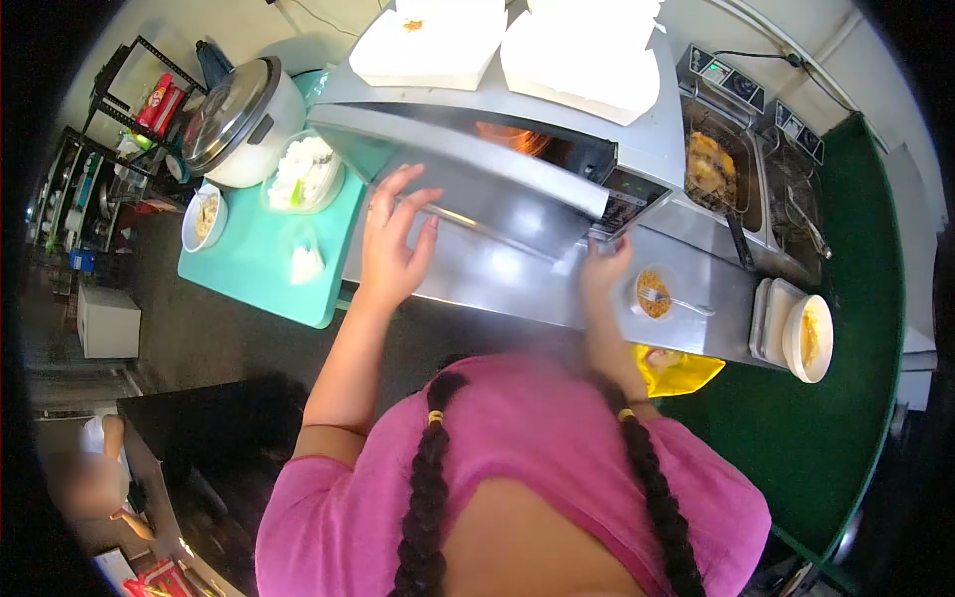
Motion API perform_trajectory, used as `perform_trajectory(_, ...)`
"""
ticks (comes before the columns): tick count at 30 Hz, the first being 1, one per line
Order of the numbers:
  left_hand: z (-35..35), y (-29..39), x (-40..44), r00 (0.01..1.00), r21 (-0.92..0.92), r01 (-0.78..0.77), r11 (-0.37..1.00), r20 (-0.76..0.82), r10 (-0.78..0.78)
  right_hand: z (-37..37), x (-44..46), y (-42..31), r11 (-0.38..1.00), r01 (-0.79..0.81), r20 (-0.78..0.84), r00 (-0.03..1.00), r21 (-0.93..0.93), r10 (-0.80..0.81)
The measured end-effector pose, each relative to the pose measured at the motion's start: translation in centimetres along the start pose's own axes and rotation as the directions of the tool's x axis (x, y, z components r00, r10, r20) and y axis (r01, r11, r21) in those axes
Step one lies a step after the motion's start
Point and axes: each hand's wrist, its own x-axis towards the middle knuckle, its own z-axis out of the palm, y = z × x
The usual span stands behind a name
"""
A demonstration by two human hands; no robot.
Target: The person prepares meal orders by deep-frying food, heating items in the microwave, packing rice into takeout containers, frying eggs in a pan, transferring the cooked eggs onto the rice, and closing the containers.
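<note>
"Well, op here on head cam. Oven door (537, 209) is part-open, tilted, orange glow (512, 137) inside the oven (647, 144). Copy?"

"Copy. Hands?"

"L hand (396, 239): fingers spread, up at the L part of the door. Can't tell if it touches. R hand (605, 267): at the door's lower R corner, below the ctrl panel (625, 199). Fingers small & blurred; can't tell if they pinch anything."

"On top of the oven?"

"Two white boxes (428, 45), side by side, v. bright."

"L side?"

"Teal board (239, 269) w/ a tub (301, 184) of white pieces, a small clear bag (305, 261) w/ white contents, and a white bowl (204, 217) near the L edge. Rice cooker (244, 119) behind, lid down."

"R side?"

"Steel ctr (711, 328): small bowl (654, 292) of orange-brown crumbs, fork (681, 302) resting in it. Yellow bag (686, 373) just beside the ctr's near edge. Far R end: trays (773, 318), w/ a round white tub (808, 338) beside them, yellow food inside. Beyond, fryer (711, 164) w/ golden food in its basket."

"Anyone else?"

"One person (111, 453), lower L, well apart."
</note>
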Motion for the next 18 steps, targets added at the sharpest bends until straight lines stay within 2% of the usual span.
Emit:
perform_trajectory(2, 0.2, 1.1, 1.0, 0.999, 0.022, -0.025, 0.999, -0.019, 0.026, -1.2, -3.6, -0.6, 0.891, 0.092, -0.131, 0.991, 0.445, -0.037)
perform_trajectory(3, 0.4, 1.5, 1.3, 0.998, 0.045, -0.049, 0.998, -0.033, 0.051, -1.8, -4.6, 1.4, 0.957, 0.042, 0.117, 0.990, 0.286, -0.078)
perform_trajectory(4, 0.5, 1.7, 1.4, 0.999, 0.047, -0.044, 0.998, -0.029, 0.045, -2.2, -5.7, 3.6, 0.993, 0.032, 0.362, 0.929, 0.110, -0.070)
perform_trajectory(5, 0.7, 1.9, 1.3, 0.997, 0.095, -0.073, 0.993, 0.026, 0.071, -3.9, -6.5, 2.5, 0.994, 0.029, 0.371, 0.926, 0.105, -0.066)
perform_trajectory(6, 0.9, 2.1, 1.3, 0.992, 0.142, -0.106, 0.984, 0.078, 0.095, -6.5, -6.9, -1.4, 0.963, -0.154, 0.555, 0.832, 0.223, 0.005)
perform_trajectory(7, 1.2, 2.5, 1.0, 0.996, 0.058, -0.059, 0.997, 0.074, 0.055, -7.7, -6.8, -3.7, 0.890, -0.347, 0.721, 0.692, 0.296, 0.030)
perform_trajectory(8, 1.3, 2.6, 0.5, 0.997, 0.065, -0.050, 0.997, 0.068, 0.045, -6.6, -6.3, -2.5, 0.892, -0.344, 0.728, 0.685, 0.294, 0.024)
perform_trajectory(10, 1.3, 2.4, -0.9, 0.977, 0.190, -0.017, 0.982, 0.212, -0.024, -3.4, -5.0, -0.1, 0.839, -0.314, 0.746, 0.648, 0.445, -0.153)
perform_trajectory(11, 1.2, 2.4, -1.8, 0.987, 0.179, 0.008, 0.984, 0.158, -0.037, -4.5, -4.3, -5.7, 0.889, -0.056, 0.641, 0.713, 0.455, -0.283)
perform_trajectory(12, 0.8, 2.2, -2.5, 0.987, 0.193, 0.025, 0.981, 0.154, -0.055, -2.6, -3.9, -6.5, 0.884, -0.061, 0.658, 0.692, 0.464, -0.298)
perform_trajectory(14, -0.2, 1.9, -4.0, 0.993, 0.054, 0.104, 0.993, 0.045, -0.107, 2.0, -3.0, -7.2, 0.877, -0.067, 0.691, 0.646, 0.475, -0.324)
perform_trajectory(16, -1.4, 2.0, -4.8, 0.986, 0.047, 0.163, 0.986, 0.013, -0.164, 6.9, -3.1, -7.8, 0.816, -0.222, 0.774, 0.516, 0.533, -0.366)
perform_trajectory(18, -2.3, 1.5, -5.7, 0.982, -0.116, 0.187, 0.975, -0.009, -0.189, 8.7, -3.2, -10.5, 0.809, -0.218, 0.782, 0.480, 0.546, -0.399)
